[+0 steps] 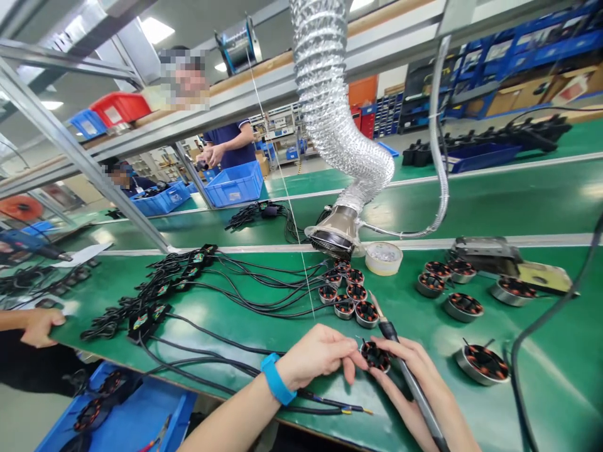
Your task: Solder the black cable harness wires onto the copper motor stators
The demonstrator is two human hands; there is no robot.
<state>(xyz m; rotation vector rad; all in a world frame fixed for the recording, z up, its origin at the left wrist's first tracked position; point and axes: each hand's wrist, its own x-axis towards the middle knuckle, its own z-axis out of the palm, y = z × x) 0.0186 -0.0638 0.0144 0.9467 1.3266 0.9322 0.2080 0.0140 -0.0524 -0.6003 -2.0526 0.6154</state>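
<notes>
My right hand holds a soldering iron whose tip points up and away from me. Its thumb and fingers also reach round the right side of a small motor stator with copper windings. My left hand, with a blue band at the wrist, is closed in a pinch at the stator's left edge; what lies between its fingertips is hidden. Just beyond is a group of wired stators, joined to black cables. Stripped cable ends lie below my left hand.
More stators stand to the right, near a metal stand. A fume extraction hose hangs over the bench beside a tape roll. A wire strand runs down from above. A co-worker's hand is at left, above a blue bin.
</notes>
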